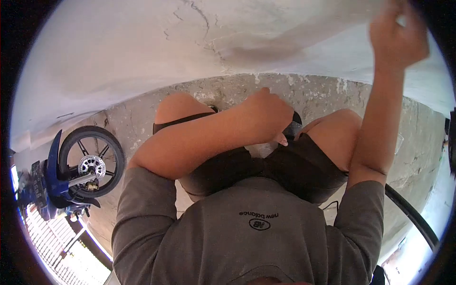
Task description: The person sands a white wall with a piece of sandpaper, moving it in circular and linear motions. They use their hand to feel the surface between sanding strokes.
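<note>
My left hand (270,116) is in front of my lap, its fingers curled and closed, palm side turned away from me. Just under it, between my thighs, shows a pale, see-through thing (261,150), perhaps plastic; whether the fingers grip it is hidden. My right hand (399,40) is raised high at the far right, close to the white wall (294,28). Its fingers are closed and slightly blurred, with a small white patch between them; I cannot tell what they hold. A darker, smeared-looking band runs across the wall to its left.
I squat on a worn concrete floor (133,118) at the foot of the wall, which has cracks higher up. A blue motorbike (57,175) stands at the left, front wheel nearest me. A black hose-like bar (413,216) slants at the lower right.
</note>
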`<state>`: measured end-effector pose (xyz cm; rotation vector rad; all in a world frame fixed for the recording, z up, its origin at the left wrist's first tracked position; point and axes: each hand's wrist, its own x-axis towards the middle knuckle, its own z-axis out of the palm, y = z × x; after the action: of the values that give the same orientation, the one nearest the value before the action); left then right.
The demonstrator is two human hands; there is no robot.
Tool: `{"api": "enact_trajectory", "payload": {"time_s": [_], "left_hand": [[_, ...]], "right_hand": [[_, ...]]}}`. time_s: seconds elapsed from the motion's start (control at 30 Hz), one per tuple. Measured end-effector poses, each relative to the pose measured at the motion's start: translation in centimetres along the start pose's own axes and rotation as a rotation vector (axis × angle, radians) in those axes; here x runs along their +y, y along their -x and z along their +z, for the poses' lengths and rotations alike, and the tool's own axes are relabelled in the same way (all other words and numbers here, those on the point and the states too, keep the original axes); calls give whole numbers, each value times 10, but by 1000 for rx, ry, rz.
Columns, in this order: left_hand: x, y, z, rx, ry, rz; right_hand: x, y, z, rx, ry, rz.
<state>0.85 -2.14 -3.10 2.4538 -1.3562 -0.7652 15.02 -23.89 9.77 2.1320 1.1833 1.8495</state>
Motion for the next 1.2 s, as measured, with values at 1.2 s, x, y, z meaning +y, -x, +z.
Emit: {"api": "enact_trajectory", "payload": {"time_s": [1.2], "left_hand": [[1, 3, -7, -4, 30, -10]], "right_hand": [[-4, 10, 17, 145, -118, 360]]}}
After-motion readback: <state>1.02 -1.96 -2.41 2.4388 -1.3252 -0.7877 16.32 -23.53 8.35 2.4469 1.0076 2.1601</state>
